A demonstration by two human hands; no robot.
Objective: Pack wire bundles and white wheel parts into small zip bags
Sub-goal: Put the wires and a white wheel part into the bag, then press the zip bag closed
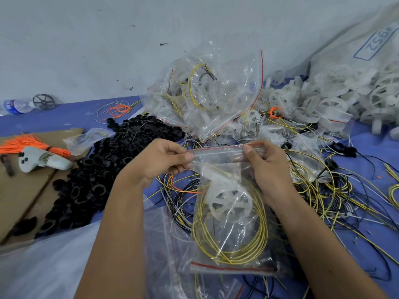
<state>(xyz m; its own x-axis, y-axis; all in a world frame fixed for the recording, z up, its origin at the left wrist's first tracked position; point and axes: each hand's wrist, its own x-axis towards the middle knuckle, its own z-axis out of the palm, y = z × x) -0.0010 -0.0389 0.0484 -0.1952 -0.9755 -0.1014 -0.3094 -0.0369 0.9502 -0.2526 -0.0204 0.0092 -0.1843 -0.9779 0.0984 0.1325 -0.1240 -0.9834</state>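
Blue sheeting (367, 244) covers the floor, strewn with loose wires (323, 190) and a heap of black rings (90, 180). Held upright above it, a small zip bag (228, 212) already contains a white wheel (228, 201) and coiled yellow wire (248, 253). The left hand (164, 160) and right hand (267, 167) each pinch its top strip between curled thumb and fingers, probably to press the seal shut.
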